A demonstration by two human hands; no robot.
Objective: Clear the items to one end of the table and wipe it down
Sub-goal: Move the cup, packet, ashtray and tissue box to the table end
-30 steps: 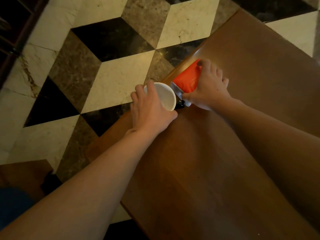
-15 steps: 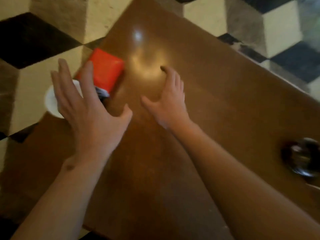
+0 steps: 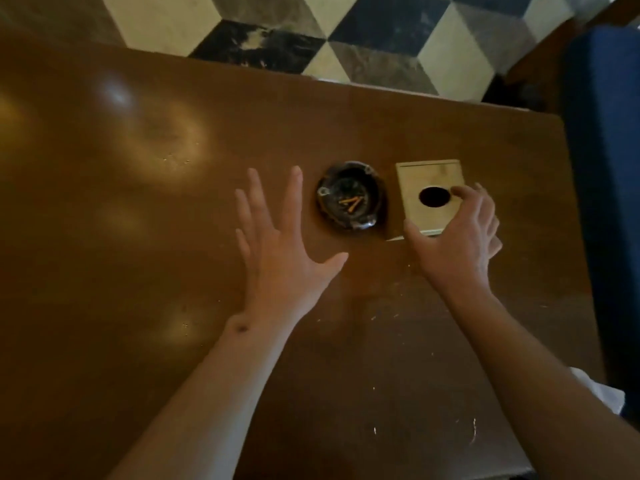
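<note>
A dark glass ashtray (image 3: 349, 195) with orange butts in it stands on the brown wooden table (image 3: 138, 202). To its right lies a flat pale wooden box (image 3: 426, 174) with a round hole in its top. My right hand (image 3: 457, 237) is cupped over the box's near right corner, thumb against the near edge and fingers curled round the right side. My left hand (image 3: 280, 251) hovers flat with fingers spread, just left of and nearer than the ashtray, holding nothing.
The table's far edge and right end are in view, with patterned floor tiles (image 3: 346, 39) beyond. A blue seat (image 3: 602, 168) stands close against the right end. Something white (image 3: 602, 393) shows under my right forearm. Small crumbs dot the near right tabletop.
The view has swung right, away from the red carton and white cup. Both hands moved to the ashtray and box, and my right hand now closes around the box.
</note>
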